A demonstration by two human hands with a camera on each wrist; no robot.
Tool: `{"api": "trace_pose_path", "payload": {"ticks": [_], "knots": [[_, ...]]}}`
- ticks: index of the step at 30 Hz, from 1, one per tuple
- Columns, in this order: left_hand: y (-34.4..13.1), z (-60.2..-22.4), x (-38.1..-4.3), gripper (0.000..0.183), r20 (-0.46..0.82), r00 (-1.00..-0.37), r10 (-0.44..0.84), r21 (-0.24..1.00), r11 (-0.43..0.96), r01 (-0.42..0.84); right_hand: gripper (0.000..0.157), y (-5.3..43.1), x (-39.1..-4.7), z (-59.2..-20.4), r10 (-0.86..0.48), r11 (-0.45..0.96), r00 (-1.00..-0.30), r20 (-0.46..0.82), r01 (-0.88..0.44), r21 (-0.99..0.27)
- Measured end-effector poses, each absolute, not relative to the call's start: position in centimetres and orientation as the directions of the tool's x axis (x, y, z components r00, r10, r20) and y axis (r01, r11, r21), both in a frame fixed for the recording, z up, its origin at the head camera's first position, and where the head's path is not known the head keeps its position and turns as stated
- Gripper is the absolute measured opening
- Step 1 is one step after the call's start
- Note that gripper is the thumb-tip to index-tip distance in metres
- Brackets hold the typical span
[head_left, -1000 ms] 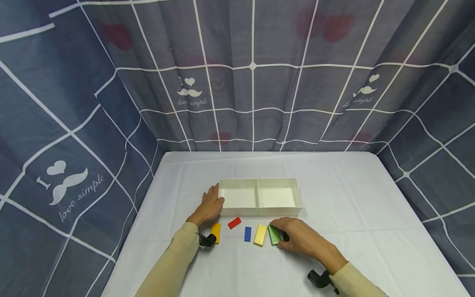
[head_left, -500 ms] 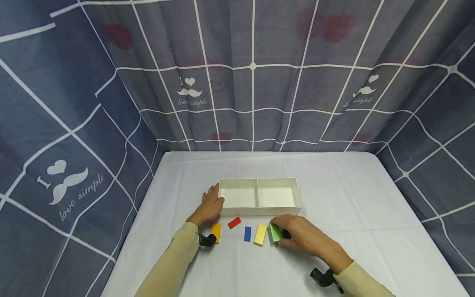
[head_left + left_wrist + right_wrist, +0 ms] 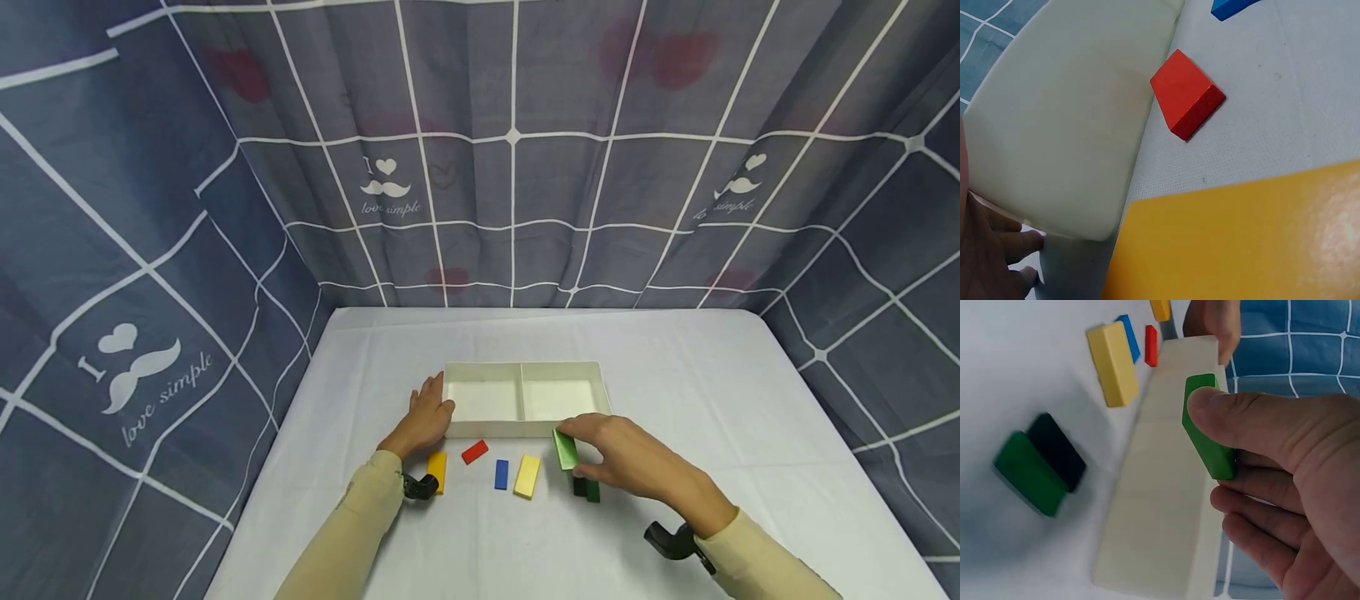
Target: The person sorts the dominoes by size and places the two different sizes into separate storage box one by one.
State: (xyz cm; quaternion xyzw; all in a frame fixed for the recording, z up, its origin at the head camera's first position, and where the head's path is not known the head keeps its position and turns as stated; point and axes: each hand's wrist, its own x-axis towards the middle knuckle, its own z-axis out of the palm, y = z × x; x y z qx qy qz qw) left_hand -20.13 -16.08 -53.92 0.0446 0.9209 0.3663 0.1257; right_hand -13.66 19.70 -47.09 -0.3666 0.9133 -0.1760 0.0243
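Note:
My right hand (image 3: 637,458) pinches a light green block (image 3: 1205,431) between thumb and fingers, above the table at the front wall of a white two-compartment box (image 3: 525,428). Beneath that hand, a dark green block (image 3: 1030,474) and a black block (image 3: 1055,450) lie side by side on the table. My left hand (image 3: 427,417) rests against the box's left end, its fingers extended along the outside and the thumb near the front corner. Both visible compartments of the box hold nothing.
In front of the box lie a red block (image 3: 475,452), a blue block (image 3: 501,474), a pale yellow block (image 3: 527,477) and an orange-yellow block (image 3: 437,472) beside the left wrist. White cloth (image 3: 675,358) covers the table; checked curtains (image 3: 465,183) surround it.
My right hand has lifted the light green block off the table and moved it towards the box, uncovering the dark green and black blocks. The left hand has stayed at the box.

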Motion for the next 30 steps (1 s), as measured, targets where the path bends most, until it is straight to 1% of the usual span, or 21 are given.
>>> {"api": "trace_pose_path", "payload": {"ticks": [6,11,17,25,30], "knots": [[-16.0,-53.9,-20.0,0.072,-0.199,-0.965,0.171,0.694,0.72,-0.015,0.056,20.1,-14.7,-45.6,-0.682,0.655,-0.722,0.116,-0.674,-0.341],[-16.0,-53.9,-20.0,0.072,-0.194,-0.966,0.173,0.698,0.716,-0.012,0.056,19.9,-15.8,-44.9,-0.679,0.658,-0.719,0.149,-0.685,-0.311],[-16.0,-53.9,-20.0,0.072,-0.19,-0.966,0.177,0.701,0.713,-0.007,0.059,19.2,-17.5,-44.7,-0.656,0.681,-0.744,0.129,-0.656,-0.324],[-16.0,-53.8,-20.0,0.072,-0.184,-0.966,0.184,0.699,0.716,0.003,0.058,18.2,-19.7,-44.8,-0.645,0.682,-0.754,0.125,-0.642,-0.351],[-16.0,-53.8,-20.1,0.072,-0.187,-0.964,0.186,0.699,0.715,0.003,0.054,17.8,-21.1,-45.4,-0.648,0.674,-0.756,0.091,-0.625,-0.394]]}}
